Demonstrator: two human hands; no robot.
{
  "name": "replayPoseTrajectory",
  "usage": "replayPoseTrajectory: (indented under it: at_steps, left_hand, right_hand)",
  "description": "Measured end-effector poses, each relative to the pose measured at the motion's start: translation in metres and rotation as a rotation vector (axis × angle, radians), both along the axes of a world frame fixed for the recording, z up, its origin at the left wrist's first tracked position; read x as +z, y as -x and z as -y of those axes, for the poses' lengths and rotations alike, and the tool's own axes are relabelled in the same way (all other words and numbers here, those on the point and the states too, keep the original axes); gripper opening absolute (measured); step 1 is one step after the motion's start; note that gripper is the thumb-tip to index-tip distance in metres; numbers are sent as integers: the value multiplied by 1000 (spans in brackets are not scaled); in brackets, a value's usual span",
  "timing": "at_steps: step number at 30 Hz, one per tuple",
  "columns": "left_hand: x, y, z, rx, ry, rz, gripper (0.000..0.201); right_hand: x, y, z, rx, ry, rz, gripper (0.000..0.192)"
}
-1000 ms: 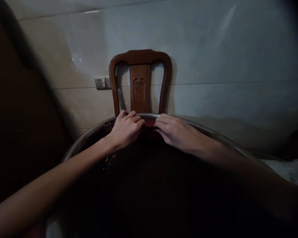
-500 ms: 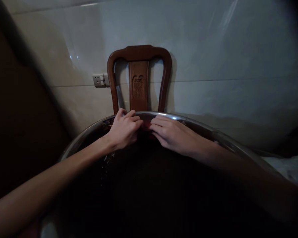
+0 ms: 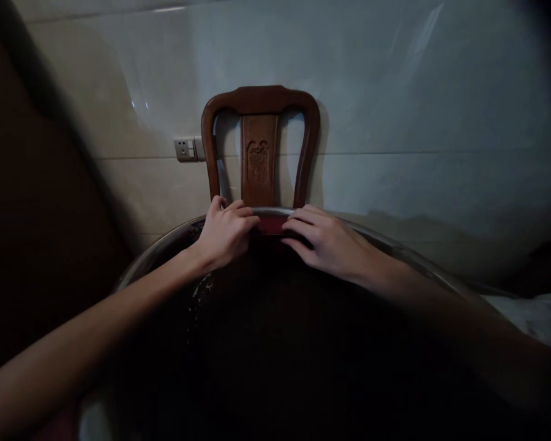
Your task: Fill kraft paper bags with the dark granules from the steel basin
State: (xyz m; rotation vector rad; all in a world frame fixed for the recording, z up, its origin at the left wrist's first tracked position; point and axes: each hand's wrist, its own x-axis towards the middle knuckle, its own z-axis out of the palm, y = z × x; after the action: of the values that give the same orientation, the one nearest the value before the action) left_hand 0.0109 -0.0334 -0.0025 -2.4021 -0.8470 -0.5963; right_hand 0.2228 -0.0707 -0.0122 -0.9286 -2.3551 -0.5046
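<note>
At the far edge of a dark round surface, perhaps a table, with a shiny metal rim (image 3: 151,257), both hands are close together. Between them shows a flat red strip (image 3: 271,225); its kind I cannot make out. My left hand (image 3: 227,236) is closed at the strip's left end, fingers curled near the rim and the thumb hidden. My right hand (image 3: 328,242) is closed at its right end, with the fingers bent over the top and the thumb below. The fingers hide both ends of the strip.
Beyond the rim stands a carved wooden chair (image 3: 259,159), its back near a tiled wall (image 3: 395,110). A socket plate (image 3: 186,149) is on the wall left of it. White material (image 3: 532,315) lies at the far right. Pale marks (image 3: 201,294) show beside my left forearm.
My hands have moved slightly apart, the right one to the right, and more of the red strip shows between them. The right thumb has parted a little from the fingers.
</note>
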Motion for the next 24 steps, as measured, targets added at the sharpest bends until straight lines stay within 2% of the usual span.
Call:
replayPoseTrajectory:
  at_steps: [3,7,10,14,20,24]
  left_hand:
    - [5,3,1,30,27,-4,10]
    - [15,8,0,73,54,6,20]
    - [15,10,-2,88,59,29,13]
    - [11,10,-5,96,35,41,16]
    - [22,16,-2,180,111,47,24]
    - [23,17,-3,194,90,56,19]
  right_hand:
    - [0,2,-1,-28,14,18,17]
    - [-1,-6,-8,-66,72,-129,16]
    - [-4,-12,-11,-65,86,-167,13]
    - [-5,-13,-13,-20,63,-154,10]
    - [-9,-18,-23,-91,86,-190,6]
    - [-12,-22,-25,-116,74,-214,4]
